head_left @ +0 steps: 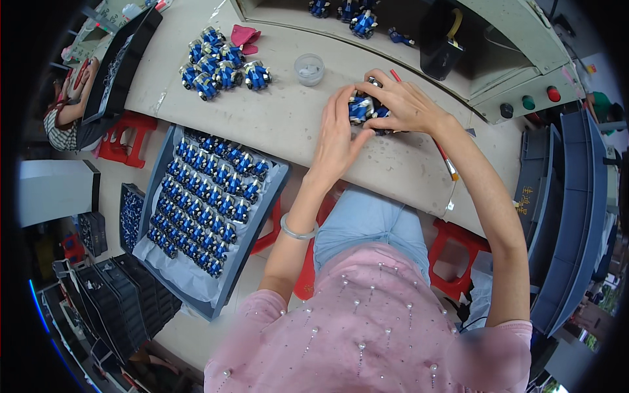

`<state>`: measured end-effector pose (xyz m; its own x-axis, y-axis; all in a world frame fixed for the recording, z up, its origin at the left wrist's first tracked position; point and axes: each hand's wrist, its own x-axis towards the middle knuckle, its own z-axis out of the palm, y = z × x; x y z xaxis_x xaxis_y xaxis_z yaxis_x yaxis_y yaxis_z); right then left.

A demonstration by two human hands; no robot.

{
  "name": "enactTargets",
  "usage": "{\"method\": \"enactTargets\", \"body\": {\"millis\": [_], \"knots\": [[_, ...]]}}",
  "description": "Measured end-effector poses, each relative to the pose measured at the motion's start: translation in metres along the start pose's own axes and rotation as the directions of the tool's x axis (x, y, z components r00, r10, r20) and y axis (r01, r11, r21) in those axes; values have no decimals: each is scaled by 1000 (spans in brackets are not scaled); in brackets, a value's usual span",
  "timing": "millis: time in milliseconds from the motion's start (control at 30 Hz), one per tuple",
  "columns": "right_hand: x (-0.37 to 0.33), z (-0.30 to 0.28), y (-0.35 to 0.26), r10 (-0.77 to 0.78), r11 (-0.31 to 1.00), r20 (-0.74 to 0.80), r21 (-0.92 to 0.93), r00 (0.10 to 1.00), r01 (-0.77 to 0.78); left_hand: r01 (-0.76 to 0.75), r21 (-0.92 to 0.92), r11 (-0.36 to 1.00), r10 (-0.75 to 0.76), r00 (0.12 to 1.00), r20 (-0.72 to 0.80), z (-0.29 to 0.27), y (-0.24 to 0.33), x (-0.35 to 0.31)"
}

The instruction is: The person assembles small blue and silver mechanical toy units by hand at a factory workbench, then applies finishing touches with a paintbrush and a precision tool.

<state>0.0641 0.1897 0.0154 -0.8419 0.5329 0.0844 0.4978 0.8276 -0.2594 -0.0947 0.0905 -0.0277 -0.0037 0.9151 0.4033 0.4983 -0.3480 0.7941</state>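
Several small blue toy figures with white and black parts stand bunched on the bench, partly covered by my fingers. My left hand curls around their left side, fingertips at the top and thumb along the near edge. From the right, my right hand arches over the same bunch, its fingers bent around the far side and its thumb at the near side. Close to my right wrist lies a brush with a red handle, partly hidden under the hand and arm. A small clear cup sits just left of the toys.
More blue toys cluster at the bench's far left beside a pink cloth. Below left, a grey tray holds rows of them on white lining. A cabinet with buttons borders the far side. A person sits at left.
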Motion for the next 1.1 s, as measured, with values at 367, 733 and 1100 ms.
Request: {"method": "enactTargets", "body": {"millis": [367,733,1100], "knots": [[-113,-9,-30,762,644,-372,351,530,-679,78,220,972,-70,997,-44,2,-3,-13],[-135,19,-32,828,529,-289,122,480,-840,275,-313,909,-333,930,-153,14,15,-41],[-160,-23,-44,853,509,-153,452,499,-733,481,-868,121,-318,847,425,22,68,-66]]}}
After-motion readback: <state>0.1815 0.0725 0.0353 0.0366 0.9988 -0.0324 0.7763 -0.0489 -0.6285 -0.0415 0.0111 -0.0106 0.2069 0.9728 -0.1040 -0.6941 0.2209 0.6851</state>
